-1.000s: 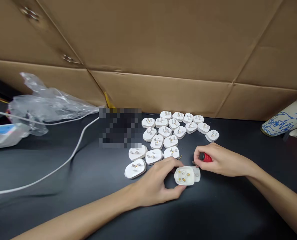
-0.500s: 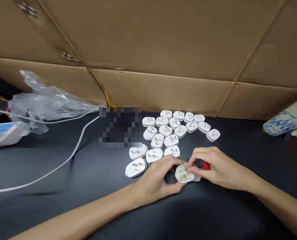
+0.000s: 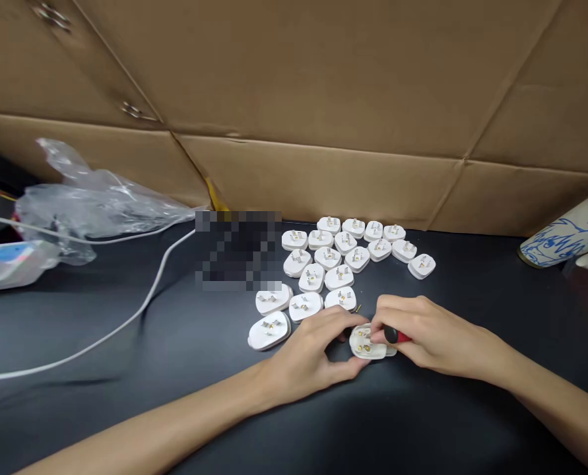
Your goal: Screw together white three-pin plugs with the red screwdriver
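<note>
My left hand (image 3: 318,349) grips an opened white plug (image 3: 367,346) by its edge, between thumb and fingers, with brass parts showing inside. My right hand (image 3: 417,330) is closed around a screwdriver (image 3: 393,335), seen as a red handle with a black end; its tip is out of sight. The thumb and forefinger of that hand pinch at the plug's inside, and what they touch there is hidden. Behind the hands lie several white plugs (image 3: 328,258), their metal pins facing up.
Brown cardboard (image 3: 313,79) walls off the back of the black table (image 3: 175,409). At the left are a white cable (image 3: 145,307), a clear plastic bag (image 3: 100,201) and a clear tray (image 3: 21,267). A blue-patterned cup (image 3: 565,234) is at the right.
My right hand has shifted slightly, and the screwdriver handle has turned, showing less red. The plug has tipped a little in my left hand. The other plugs stay where they were.
</note>
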`<state>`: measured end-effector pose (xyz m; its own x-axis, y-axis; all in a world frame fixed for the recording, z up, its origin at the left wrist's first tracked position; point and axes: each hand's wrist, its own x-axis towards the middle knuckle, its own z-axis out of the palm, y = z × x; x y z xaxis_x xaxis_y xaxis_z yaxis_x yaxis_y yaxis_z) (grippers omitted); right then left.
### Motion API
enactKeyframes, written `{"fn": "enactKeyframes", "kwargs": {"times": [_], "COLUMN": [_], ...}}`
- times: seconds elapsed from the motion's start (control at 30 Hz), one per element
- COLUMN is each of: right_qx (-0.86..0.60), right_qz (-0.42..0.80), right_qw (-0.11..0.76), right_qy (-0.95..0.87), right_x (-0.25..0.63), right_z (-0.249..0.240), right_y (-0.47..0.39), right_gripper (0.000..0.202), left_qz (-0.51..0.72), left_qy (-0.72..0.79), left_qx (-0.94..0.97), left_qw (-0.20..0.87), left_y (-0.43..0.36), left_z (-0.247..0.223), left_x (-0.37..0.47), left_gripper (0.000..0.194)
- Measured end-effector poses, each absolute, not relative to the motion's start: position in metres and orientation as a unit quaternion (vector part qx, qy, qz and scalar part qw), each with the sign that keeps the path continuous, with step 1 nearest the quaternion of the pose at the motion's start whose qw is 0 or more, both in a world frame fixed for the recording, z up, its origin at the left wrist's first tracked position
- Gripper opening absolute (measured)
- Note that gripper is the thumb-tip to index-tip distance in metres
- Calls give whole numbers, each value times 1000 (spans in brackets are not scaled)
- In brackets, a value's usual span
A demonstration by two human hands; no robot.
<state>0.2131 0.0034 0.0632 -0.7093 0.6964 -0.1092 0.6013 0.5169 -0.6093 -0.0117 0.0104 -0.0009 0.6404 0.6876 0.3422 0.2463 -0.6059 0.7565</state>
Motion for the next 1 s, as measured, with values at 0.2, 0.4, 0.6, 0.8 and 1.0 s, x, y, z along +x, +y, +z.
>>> {"fn": "enactKeyframes", "kwargs": {"times": [0.2, 0.4, 0.6, 0.8, 1.0], "right_qx": [-372, -359, -390, -406, -409], "right_qz": [303, 310, 304, 292, 298], "right_qw": [69, 97, 167, 203, 298], "right_qy": [-874, -875, -853, -842, -810], "right_x": [213, 211, 209, 212, 222], "right_z": [62, 55, 53, 64, 93], "right_y": [4, 5, 5, 7, 6], "right_gripper": [24, 20, 18, 5, 10], "left_qz": [320, 308, 308, 290, 280], "left_qy": [276, 270, 295, 318, 323], "left_qx": [839, 839, 820, 800, 795], "left_qw": [343, 357, 382, 417, 430], "left_y": [10, 11, 12, 11, 12], "left_z": [-1, 0, -4, -4, -1], "left_x": [-12, -11, -13, -13, -14], "left_gripper": [24, 23, 28, 28, 29]}}
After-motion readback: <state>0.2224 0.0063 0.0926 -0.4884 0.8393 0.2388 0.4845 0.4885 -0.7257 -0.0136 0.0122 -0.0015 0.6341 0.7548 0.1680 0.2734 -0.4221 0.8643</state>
